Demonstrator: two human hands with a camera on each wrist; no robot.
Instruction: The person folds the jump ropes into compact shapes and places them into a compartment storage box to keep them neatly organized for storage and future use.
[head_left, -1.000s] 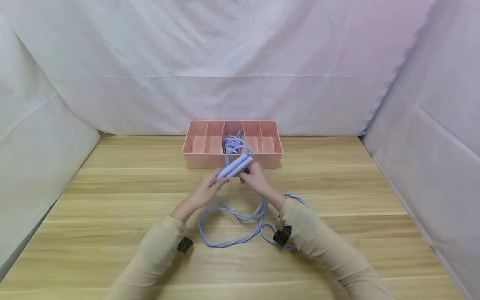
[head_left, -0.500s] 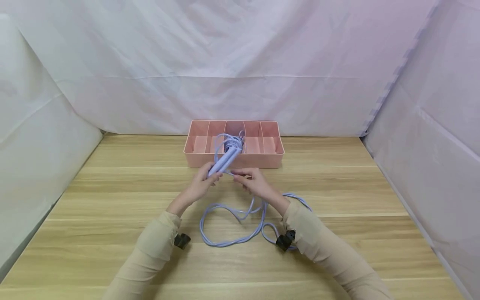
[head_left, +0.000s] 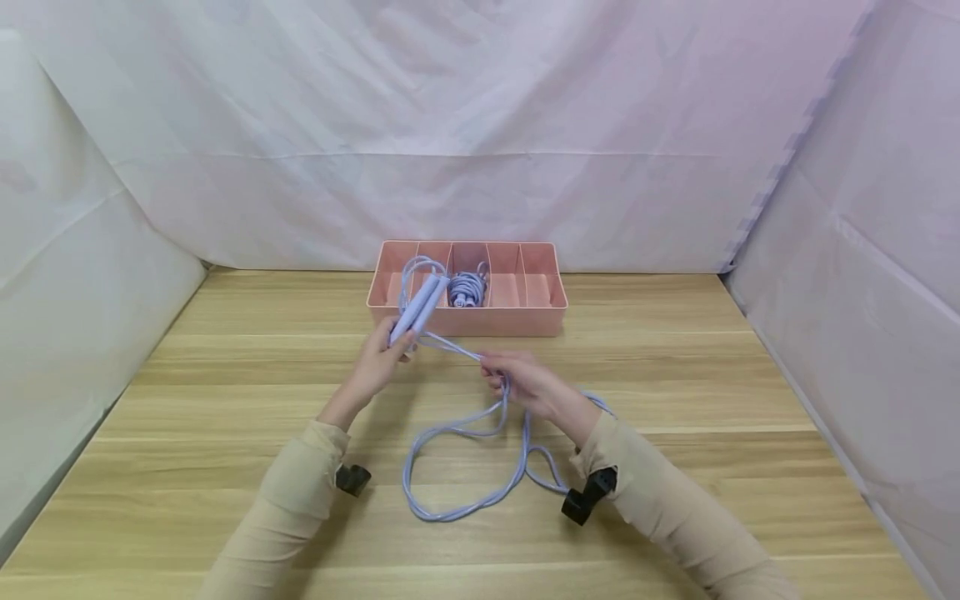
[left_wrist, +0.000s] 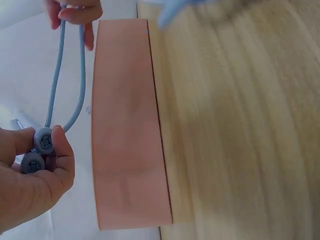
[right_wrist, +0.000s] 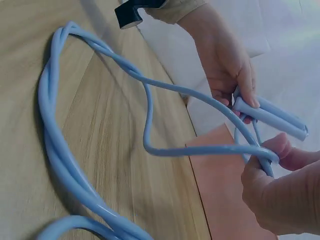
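Observation:
My left hand (head_left: 375, 360) grips the two pale blue handles (head_left: 420, 308) of a jump rope side by side, above the front left of the pink box. In the left wrist view, round handle ends (left_wrist: 45, 140) show between thumb and fingers. A small loop of cord arches over the handles' far ends. My right hand (head_left: 527, 382), lower and to the right, pinches the doubled blue cord (right_wrist: 215, 149), which stretches from the handles. Beyond that pinch the cord drops into a wide, partly twisted loop (head_left: 408, 475) on the table.
At the back of the wooden table (head_left: 247, 350) stands the pink divided box (head_left: 517, 322). Its middle compartment holds another bundled blue cord (head_left: 467, 288). White cloth (head_left: 480, 200) hangs behind and at both sides. A black camera is worn on each wrist.
The left hand has carried the handles leftward, away from the middle compartment. My right hand has drawn slightly right and down along the cord, so the stretch between the hands is longer.

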